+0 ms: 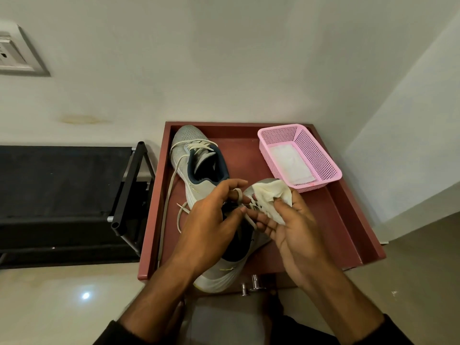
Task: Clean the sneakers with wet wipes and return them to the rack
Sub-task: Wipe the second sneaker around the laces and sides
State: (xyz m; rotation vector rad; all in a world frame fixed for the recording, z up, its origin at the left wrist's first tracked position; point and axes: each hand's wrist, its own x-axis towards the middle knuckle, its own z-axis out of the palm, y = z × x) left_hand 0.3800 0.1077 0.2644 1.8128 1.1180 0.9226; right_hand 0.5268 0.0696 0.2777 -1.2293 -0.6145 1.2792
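Black fabric shelving, the shoe rack (pixel 67 195), sits at nine o'clock in our view, its dark tube frame just beside the left wall of a reddish-brown drawer-like tray (pixel 348 220). Above the rack, at ten o'clock, we note a wall socket plate (pixel 17 51).

Inside the tray, toward its far-left corner at about twelve o'clock from the hands, lies one grey mesh sneaker (pixel 189 155) with a navy collar, toe pointing away from us, its pale lace trailing loose down the tray's left side.

Our left hand (pixel 211 220) comes in from six o'clock. Its fingers are curled, pinching a loop of lace (pixel 239 195) on the second sneaker (pixel 224 275), which rests at the tray's near edge, heel toward us, white sole overhanging the front lip.

Our right hand (pixel 293 220) sits just right of the left, thumb and fingers clamped on a crumpled, yellowish wet wipe (pixel 271 192). The wipe lies against the toe end of the second sneaker, close by the laces.

At two o'clock from the hands, in the tray's far-right corner, stands a pink perforated basket (pixel 323 170) holding a flat white sheet (pixel 288 163); whether it is a wipe we cannot tell.

Two small metal knobs (pixel 250 285) show below the tray front.
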